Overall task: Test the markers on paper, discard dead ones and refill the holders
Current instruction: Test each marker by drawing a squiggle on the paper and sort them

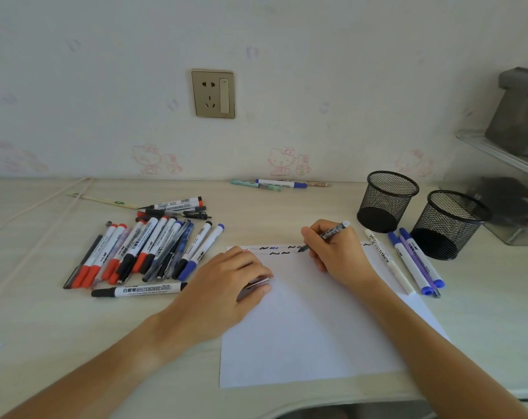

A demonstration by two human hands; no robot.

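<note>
A white sheet of paper (305, 334) lies on the desk with short test squiggles along its top edge. My right hand (335, 252) grips a grey pen (332, 232) with its tip on the paper beside the squiggles. My left hand (226, 285) rests on the paper's left edge and holds a dark pen cap (253, 285) under its fingers. A pile of several markers (141, 252) with red, black and blue caps lies to the left. Right of the paper lie three markers (407, 261). Two black mesh holders (388, 201) (450, 223) stand empty at the right.
A few pens (274, 184) lie against the wall at the back. A wall socket (213, 93) sits above the desk. A clear shelf unit (510, 189) stands at the far right. A white cord (39, 204) runs across the left side.
</note>
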